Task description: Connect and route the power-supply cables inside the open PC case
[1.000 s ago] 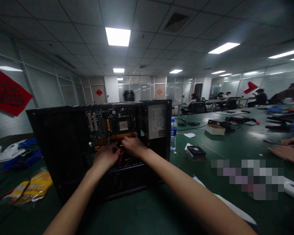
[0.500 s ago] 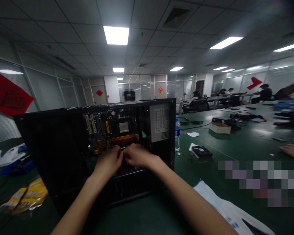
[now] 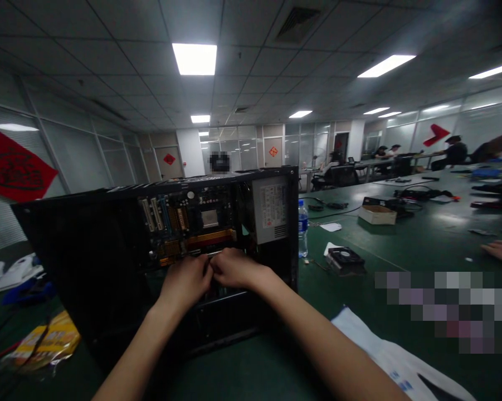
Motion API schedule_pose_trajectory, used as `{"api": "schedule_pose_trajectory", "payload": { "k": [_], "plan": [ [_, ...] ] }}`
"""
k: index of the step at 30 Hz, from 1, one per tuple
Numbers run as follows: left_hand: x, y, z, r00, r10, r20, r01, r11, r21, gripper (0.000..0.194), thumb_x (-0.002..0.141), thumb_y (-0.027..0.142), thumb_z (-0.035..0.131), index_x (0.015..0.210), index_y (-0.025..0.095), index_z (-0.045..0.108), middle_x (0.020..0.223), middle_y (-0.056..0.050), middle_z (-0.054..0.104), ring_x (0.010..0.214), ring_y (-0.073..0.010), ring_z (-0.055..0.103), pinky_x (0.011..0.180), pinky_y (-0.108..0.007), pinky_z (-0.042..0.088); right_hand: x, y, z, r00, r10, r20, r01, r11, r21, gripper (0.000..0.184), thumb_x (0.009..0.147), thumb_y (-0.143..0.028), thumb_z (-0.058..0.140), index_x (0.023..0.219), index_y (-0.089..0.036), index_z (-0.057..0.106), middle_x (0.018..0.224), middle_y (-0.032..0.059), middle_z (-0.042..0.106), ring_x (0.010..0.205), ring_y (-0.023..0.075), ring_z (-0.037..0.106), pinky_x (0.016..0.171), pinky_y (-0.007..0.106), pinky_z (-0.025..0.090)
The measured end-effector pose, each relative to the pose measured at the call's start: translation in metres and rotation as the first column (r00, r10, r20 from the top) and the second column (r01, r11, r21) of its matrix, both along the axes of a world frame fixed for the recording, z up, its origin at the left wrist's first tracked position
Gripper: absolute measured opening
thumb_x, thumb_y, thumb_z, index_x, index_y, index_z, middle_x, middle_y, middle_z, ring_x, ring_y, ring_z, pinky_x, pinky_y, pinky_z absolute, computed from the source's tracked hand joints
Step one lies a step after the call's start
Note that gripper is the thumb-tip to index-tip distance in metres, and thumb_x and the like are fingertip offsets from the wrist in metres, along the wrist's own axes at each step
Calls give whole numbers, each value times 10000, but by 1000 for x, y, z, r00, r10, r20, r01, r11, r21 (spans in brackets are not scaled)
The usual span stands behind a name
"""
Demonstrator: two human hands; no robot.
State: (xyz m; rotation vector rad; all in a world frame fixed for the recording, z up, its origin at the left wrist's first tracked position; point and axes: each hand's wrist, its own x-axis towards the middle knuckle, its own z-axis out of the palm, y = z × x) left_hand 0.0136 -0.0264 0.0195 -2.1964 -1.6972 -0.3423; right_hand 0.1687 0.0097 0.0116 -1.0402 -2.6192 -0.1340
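Note:
A black computer case [image 3: 167, 334] stands on its edge on the green table, its open side facing me. Inside it are a motherboard [image 3: 210, 218] with several slots and, at the upper right, a silver power supply [image 3: 271, 211]. My left hand [image 3: 189, 277] and my right hand [image 3: 238, 268] meet in the lower middle of the case, just under the motherboard's red and yellow slots [image 3: 211, 238]. Both hands are closed, fingertips pinched close together. Whatever they pinch is hidden behind the fingers.
Right of the case stand a water bottle [image 3: 302, 228] and a black cooling fan [image 3: 346, 259]. Farther back is a small open box [image 3: 377, 215]. A white glove or cloth [image 3: 384, 351] lies at front right, a yellow packet [image 3: 50, 340] at left. Another person's hand [image 3: 501, 250] rests at the right edge.
Both hands stay at nearly the same spot inside the case, with only a slight shift. The view has moved a little, and the case's left edge sits slightly farther left.

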Motion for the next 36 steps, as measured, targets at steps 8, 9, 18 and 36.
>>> {"api": "schedule_pose_trajectory", "payload": {
  "k": [8,9,18,36],
  "plan": [
    [0,2,0,994,-53,91,58,997,-58,263,910,339,417,869,224,650,825,-68,714,777,-242,677,596,-283,376,4,4,-9,957,-199,212,239,953,-188,375,847,-374,616,1056,-77,710,998,210,717,906,307,690,680,322,505],
    [0,2,-1,994,-50,99,56,996,-65,264,909,342,420,868,224,652,825,-68,714,770,-239,676,591,-279,372,4,5,-10,964,-186,191,224,954,-198,371,849,-373,615,1052,-77,711,995,209,718,895,301,692,672,316,501],
    [-1,0,5,963,-80,257,105,991,-85,518,967,505,261,883,232,694,863,-76,735,818,-240,681,663,-295,393,-6,4,5,869,-126,-478,69,988,-135,183,861,-172,537,795,-143,705,831,88,734,783,180,665,652,248,417],
    [-53,-9,44,897,-441,6,380,780,498,185,852,340,601,902,188,695,913,-66,723,866,-211,666,823,-341,475,2,4,8,792,149,-593,-177,984,10,233,957,-310,479,946,-179,671,828,33,709,771,157,651,706,249,428]
  ]
}}
